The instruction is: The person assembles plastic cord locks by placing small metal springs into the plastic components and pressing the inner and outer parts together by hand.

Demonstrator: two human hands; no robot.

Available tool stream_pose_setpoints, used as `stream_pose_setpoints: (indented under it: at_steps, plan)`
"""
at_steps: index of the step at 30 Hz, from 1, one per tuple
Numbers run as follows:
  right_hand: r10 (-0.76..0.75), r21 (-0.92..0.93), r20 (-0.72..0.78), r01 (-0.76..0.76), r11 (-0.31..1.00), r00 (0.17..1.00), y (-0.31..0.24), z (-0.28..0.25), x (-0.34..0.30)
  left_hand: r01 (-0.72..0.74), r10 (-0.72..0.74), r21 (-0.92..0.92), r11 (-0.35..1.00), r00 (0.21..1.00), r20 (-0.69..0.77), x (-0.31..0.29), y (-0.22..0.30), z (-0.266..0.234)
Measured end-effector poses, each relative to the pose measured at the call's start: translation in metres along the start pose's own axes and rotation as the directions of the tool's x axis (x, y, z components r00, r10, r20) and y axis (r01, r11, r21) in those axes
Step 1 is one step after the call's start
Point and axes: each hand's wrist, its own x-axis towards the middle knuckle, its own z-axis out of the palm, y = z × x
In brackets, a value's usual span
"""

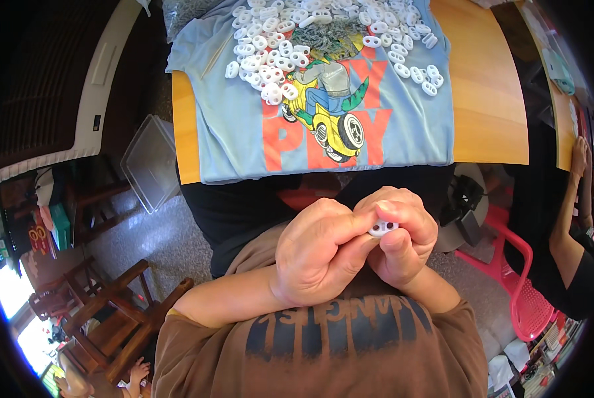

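Just above my lap, both hands meet around one small white oval plastic piece with two round holes, like a cord lock (383, 228). The thumb and finger of my right hand (406, 242) close on it from the right. From the left, the fingertips of my left hand (320, 249) pinch against its edge. My fingers hide part of the piece. Beyond my hands, a blue printed T-shirt (237, 139) lies spread over the table. Many similar white two-holed pieces (270, 69) are heaped on it, around a pile of small grey parts that look like springs (330, 38).
The wooden table (486, 99) shows on both sides of the shirt. A clear plastic bin (149, 162) is at the left, with a wooden chair (111, 325) lower down. At the right are a pink plastic chair (526, 298) and another person's arm (566, 232).
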Motion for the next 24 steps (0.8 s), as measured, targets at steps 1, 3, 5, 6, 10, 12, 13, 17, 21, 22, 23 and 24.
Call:
stream_pose_setpoints:
  at_steps: [1, 3, 5, 6, 10, 12, 13, 17, 21, 22, 23, 24]
  plan:
    - [-0.009, -0.007, -0.002, 0.009, 1.000, 1.000, 0.000, -0.001, 0.000, -0.003, 0.003, 0.003, 1.000, 1.000, 0.007, 0.001, 0.000, 0.000]
    - [-0.020, -0.014, -0.003, 0.020, 1.000, 1.000, 0.001, -0.001, 0.001, -0.007, 0.007, 0.007, 1.000, 1.000, 0.013, 0.001, -0.001, -0.001]
    - [0.008, 0.009, 0.006, -0.008, 1.000, 1.000, 0.000, 0.000, 0.002, 0.008, -0.007, -0.014, 1.000, 1.000, 0.018, 0.000, -0.001, -0.002]
    - [0.008, 0.008, 0.006, -0.008, 1.000, 1.000, -0.001, 0.000, 0.001, 0.008, -0.007, -0.015, 1.000, 1.000, 0.018, 0.000, -0.001, -0.003]
    - [0.013, -0.049, 0.011, -0.012, 0.999, 1.000, -0.005, -0.002, 0.001, 0.010, -0.010, -0.006, 1.000, 0.997, 0.075, 0.004, 0.002, -0.007]
    - [0.028, -0.038, 0.018, -0.027, 0.999, 0.999, -0.006, -0.003, 0.002, 0.002, -0.003, 0.005, 1.000, 0.995, 0.095, 0.004, 0.001, -0.008]
    - [0.020, -0.038, 0.036, -0.018, 0.999, 0.999, -0.007, -0.003, 0.003, 0.005, -0.004, -0.014, 1.000, 0.995, 0.097, 0.004, 0.001, -0.008]
    - [0.030, -0.038, 0.054, -0.028, 0.999, 0.998, -0.009, -0.004, 0.006, -0.004, 0.005, -0.019, 1.000, 0.996, 0.092, 0.008, 0.003, -0.008]
    - [0.063, -0.083, 0.037, -0.060, 0.995, 0.997, -0.010, -0.006, 0.009, 0.124, -0.121, -0.010, 0.992, 0.983, 0.141, 0.010, 0.004, -0.011]
    - [0.072, -0.102, 0.024, -0.070, 0.992, 0.997, -0.009, -0.007, 0.010, 0.192, -0.184, -0.044, 0.980, 0.972, 0.144, 0.009, 0.002, -0.010]
    - [0.080, -0.119, 0.014, -0.077, 0.990, 0.997, -0.008, -0.008, 0.010, 0.258, -0.245, -0.074, 0.963, 0.958, 0.148, 0.007, 0.000, -0.009]
    - [0.078, -0.137, -0.001, -0.077, 0.988, 0.997, -0.007, -0.008, 0.012, 0.368, -0.345, -0.159, 0.916, 0.925, 0.157, 0.006, 0.000, -0.008]
